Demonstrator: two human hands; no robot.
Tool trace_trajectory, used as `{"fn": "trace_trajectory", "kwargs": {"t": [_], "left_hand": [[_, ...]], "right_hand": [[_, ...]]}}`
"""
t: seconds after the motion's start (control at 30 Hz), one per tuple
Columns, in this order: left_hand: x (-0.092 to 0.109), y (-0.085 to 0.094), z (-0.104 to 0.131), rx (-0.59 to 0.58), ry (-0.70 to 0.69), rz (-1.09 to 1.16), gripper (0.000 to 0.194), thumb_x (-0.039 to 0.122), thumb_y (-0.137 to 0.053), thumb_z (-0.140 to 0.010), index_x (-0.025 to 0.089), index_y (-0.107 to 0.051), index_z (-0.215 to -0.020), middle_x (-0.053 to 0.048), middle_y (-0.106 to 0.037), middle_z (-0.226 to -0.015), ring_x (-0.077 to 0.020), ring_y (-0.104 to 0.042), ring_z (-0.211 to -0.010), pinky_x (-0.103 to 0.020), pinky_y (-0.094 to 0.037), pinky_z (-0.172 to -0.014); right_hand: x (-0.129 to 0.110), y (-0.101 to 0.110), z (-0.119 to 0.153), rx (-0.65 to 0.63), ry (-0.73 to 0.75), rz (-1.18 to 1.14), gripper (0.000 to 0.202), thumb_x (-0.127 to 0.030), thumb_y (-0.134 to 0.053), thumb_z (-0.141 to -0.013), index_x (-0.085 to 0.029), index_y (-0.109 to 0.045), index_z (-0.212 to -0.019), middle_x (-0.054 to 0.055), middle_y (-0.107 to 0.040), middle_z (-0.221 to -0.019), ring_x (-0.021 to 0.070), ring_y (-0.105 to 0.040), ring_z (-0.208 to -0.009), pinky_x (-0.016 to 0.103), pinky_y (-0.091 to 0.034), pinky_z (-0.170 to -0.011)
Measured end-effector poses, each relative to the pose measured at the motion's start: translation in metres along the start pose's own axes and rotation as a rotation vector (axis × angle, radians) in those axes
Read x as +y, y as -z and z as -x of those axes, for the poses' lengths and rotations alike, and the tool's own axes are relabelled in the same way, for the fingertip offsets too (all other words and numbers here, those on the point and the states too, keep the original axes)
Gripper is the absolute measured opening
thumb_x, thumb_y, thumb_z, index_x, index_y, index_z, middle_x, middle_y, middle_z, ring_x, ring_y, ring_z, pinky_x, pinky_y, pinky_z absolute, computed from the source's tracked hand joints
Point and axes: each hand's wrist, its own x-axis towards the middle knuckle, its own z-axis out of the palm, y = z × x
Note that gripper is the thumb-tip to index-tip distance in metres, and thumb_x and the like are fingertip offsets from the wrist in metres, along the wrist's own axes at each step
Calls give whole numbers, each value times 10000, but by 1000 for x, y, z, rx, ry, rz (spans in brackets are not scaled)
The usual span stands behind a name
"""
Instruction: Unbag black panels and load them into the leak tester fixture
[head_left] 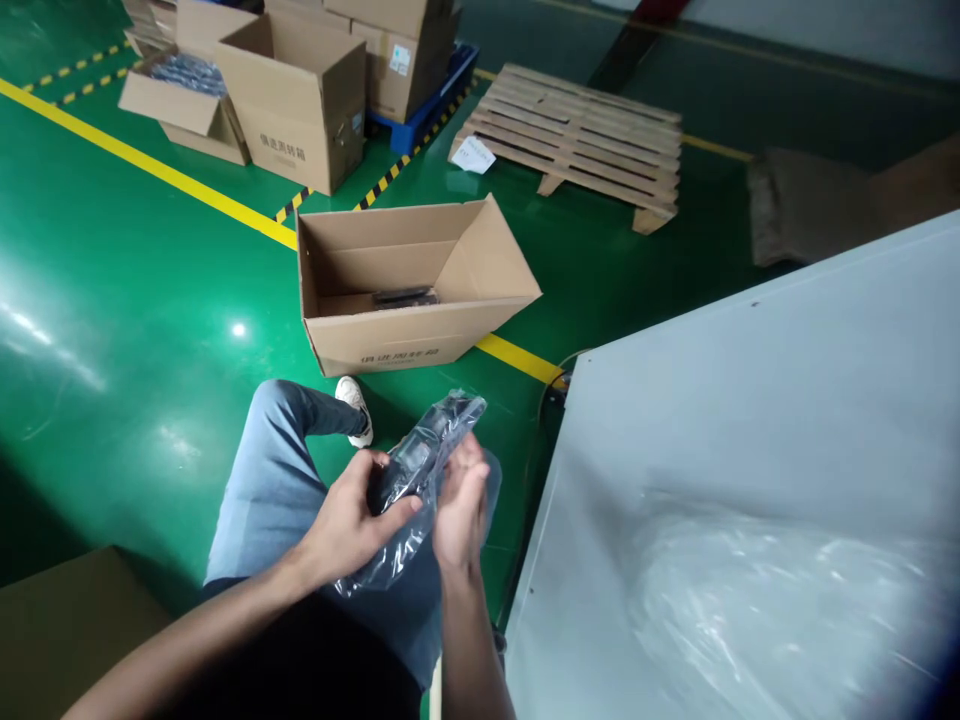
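A dark object in a clear plastic bag (415,456) is held over my lap; its exact kind is hidden by the shiny film. My left hand (356,515) grips it from the left side, thumb laid across the top. On the other side my right hand (460,505) is cupped against the bag, its fingers curled along the plastic edge. Just beyond my knees, an open cardboard box (397,340) stands on the floor. A few dark items (405,297) lie at its bottom.
To my right is a pale grey table (750,400) with a heap of clear plastic bags (772,600). A wooden pallet (577,130) and more cartons (289,110) stand farther back. Another brown box (71,630) is at lower left on the green floor (150,300).
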Motion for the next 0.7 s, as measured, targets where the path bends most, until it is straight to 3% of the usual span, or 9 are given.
{"fn": "trace_trajectory", "kwargs": {"t": [0.1, 0.17, 0.33, 0.53, 0.7], "left_hand": [[-6, 2, 1, 105, -54, -145, 416, 482, -702, -912, 219, -517, -1175, -55, -639, -1080, -233, -624, -971, -382, -496, -881], [-10, 0, 0, 168, -108, -216, 413, 467, -684, -913, 222, -506, -1193, -59, -618, -1075, -239, -630, -944, -387, -504, -840], [-17, -4, -1, 270, -170, -319, 405, 462, -670, -913, 222, -511, -1198, -68, -590, -1067, -250, -632, -925, -391, -511, -791], [-17, 0, 0, 216, -130, -255, 386, 457, -690, -911, 230, -511, -1168, -44, -599, -1041, -233, -626, -924, -381, -508, -815], [-17, 3, 1, 204, -113, -208, 372, 447, -691, -916, 232, -514, -1163, -39, -608, -1051, -220, -619, -937, -377, -502, -851]], "right_hand": [[-12, 4, 2, 87, 143, 128, 504, -587, -675, -937, -217, -622, -1276, 107, -720, -1133, 229, -700, -987, 405, -605, -899], [-21, 4, 4, 75, 189, 251, 422, -496, -765, -890, -215, -662, -1188, 83, -725, -1036, 212, -691, -914, 385, -602, -876], [-32, -1, 4, 69, 140, 268, 294, -436, -724, -929, -205, -729, -1111, 60, -751, -899, 184, -704, -799, 328, -605, -780], [-31, 1, -1, 10, -71, 103, 374, -465, -816, -831, -196, -759, -1085, 51, -744, -853, 182, -713, -760, 306, -619, -713], [-32, 4, -1, -51, -44, 34, 416, -392, -848, -812, -227, -718, -1172, 29, -732, -873, 189, -721, -829, 347, -637, -821]]}}
